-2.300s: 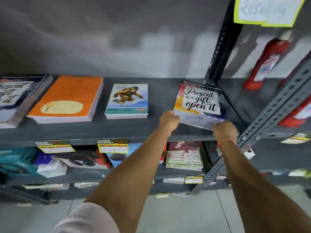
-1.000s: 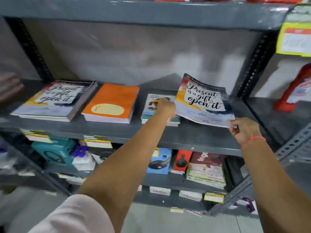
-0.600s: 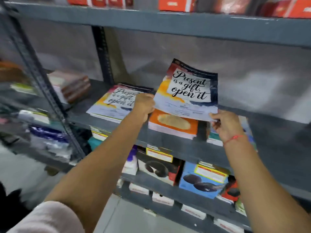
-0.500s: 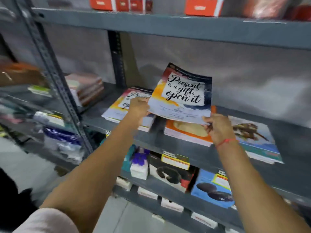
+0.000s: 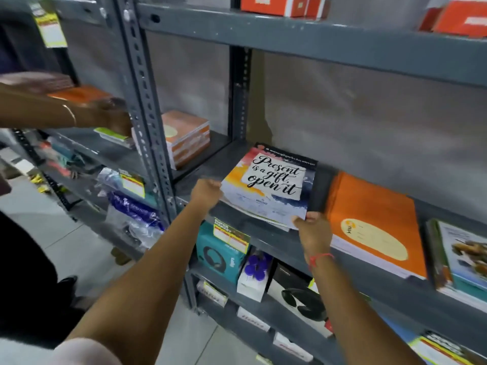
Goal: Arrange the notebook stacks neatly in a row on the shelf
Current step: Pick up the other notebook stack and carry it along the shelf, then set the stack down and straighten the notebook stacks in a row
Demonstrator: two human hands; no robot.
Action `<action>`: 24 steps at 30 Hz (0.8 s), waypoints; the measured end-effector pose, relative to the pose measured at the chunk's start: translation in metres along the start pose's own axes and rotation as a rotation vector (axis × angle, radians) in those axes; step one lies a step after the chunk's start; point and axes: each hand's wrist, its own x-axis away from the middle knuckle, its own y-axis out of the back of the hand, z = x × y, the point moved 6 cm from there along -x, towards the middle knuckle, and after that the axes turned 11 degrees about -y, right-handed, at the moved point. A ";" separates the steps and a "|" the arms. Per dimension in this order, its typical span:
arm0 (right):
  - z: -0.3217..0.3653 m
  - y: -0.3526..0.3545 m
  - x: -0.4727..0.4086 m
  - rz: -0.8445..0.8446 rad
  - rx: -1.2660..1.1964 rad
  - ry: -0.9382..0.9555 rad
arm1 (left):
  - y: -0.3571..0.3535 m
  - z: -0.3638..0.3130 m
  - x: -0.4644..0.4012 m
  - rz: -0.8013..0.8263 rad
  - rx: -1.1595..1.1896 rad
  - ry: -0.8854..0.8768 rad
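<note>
Both hands grip the "Present is a gift" notebook stack (image 5: 271, 185) at its near edge: the left hand (image 5: 207, 189) closes on the left corner and the right hand (image 5: 312, 230) on the right corner. The stack lies at the left end of the grey shelf (image 5: 276, 241), just beside the orange notebook stack (image 5: 374, 222); a notebook stack with a picture cover (image 5: 463, 256) lies further right.

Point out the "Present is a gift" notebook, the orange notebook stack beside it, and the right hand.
"Present is a gift" notebook (image 5: 274, 177): head view, on the white lettered panel of its cover.
Orange notebook stack (image 5: 369, 206): head view, on the plain orange cover.
Right hand (image 5: 313, 233): head view, on its back.
</note>
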 end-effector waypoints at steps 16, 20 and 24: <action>-0.027 -0.042 0.027 0.126 -0.011 0.221 | -0.013 0.036 0.009 0.042 0.353 0.024; -0.029 -0.044 0.024 0.121 0.018 0.242 | -0.007 0.039 0.009 0.143 0.388 -0.011; -0.029 -0.037 0.020 0.121 0.041 0.250 | -0.001 0.038 0.009 0.320 0.373 -0.082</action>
